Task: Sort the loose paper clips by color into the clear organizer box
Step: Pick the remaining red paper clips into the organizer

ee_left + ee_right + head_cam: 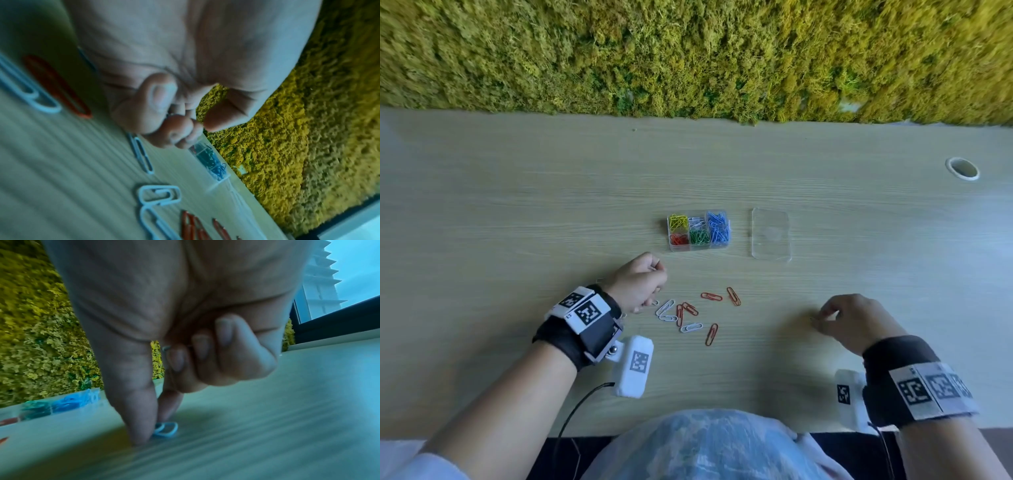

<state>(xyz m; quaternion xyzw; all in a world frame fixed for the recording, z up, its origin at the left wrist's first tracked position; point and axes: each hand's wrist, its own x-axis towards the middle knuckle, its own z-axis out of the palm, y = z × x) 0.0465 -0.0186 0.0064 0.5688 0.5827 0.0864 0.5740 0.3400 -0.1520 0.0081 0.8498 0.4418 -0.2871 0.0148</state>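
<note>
The clear organizer box (700, 248) stands mid-table, holding yellow, white, blue, red and green clips in separate compartments. Loose red clips (711, 296) and white clips (665, 307) lie scattered in front of it. My left hand (643, 284) hovers at the left of the scatter, fingers curled into a fist (179, 129); a thin clip end pokes out of it. My right hand (825, 317) is far right of the scatter, thumb and forefinger pinching a white clip (166, 430) against the table. Its other curled fingers (224, 332) hold another clip end.
The box's clear lid (771, 235) lies flat just right of the box. A round cable hole (962, 168) sits at the far right. A moss wall (688, 54) bounds the table's far edge. My lap is at the near edge.
</note>
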